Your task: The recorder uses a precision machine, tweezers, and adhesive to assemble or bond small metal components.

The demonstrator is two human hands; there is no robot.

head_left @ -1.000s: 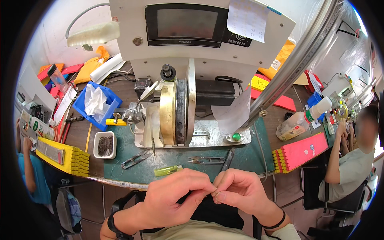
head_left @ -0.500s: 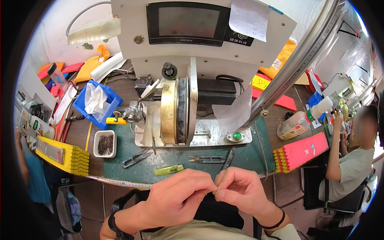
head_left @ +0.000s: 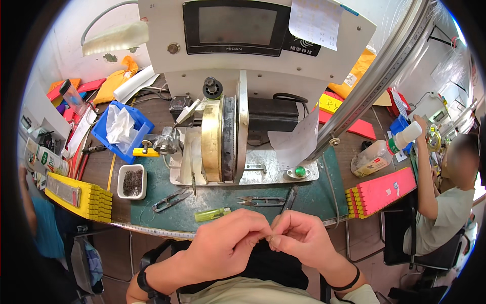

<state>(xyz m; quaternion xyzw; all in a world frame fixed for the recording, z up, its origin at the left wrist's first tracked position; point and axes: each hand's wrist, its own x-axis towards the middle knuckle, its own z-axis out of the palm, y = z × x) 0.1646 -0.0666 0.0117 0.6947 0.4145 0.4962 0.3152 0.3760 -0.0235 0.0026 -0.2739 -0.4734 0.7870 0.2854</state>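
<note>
Pinched closed, left hand (head_left: 223,240) and right hand (head_left: 306,240) meet at the fingertips near the green lighter (head_left: 210,215); any piece between them I can't make out. Work looks unfinished; how much remains, I can't tell.

Left hand (head_left: 220,245): lower centre, palm mostly out of sight; anything in its grip is too small to tell.
Right hand (head_left: 304,238): just right of it, fingertips against the left's, hiding whatever may lie between.
Forearms (head_left: 164,273): cut off by the lower edge.
White machine (head_left: 167,63): top centre, cropped by the upper edge.
Paper sheet (head_left: 315,23): also cropped there, its marks too small to read.
Dark bits (head_left: 132,183): left of centre, too fine to identify.
Co-worker in blue (head_left: 44,223): far left, head out of view.
Seated person (head_left: 438,218): far right, face blurred.
Bench (head_left: 172,220): front edge partly hidden behind the hands.
</note>
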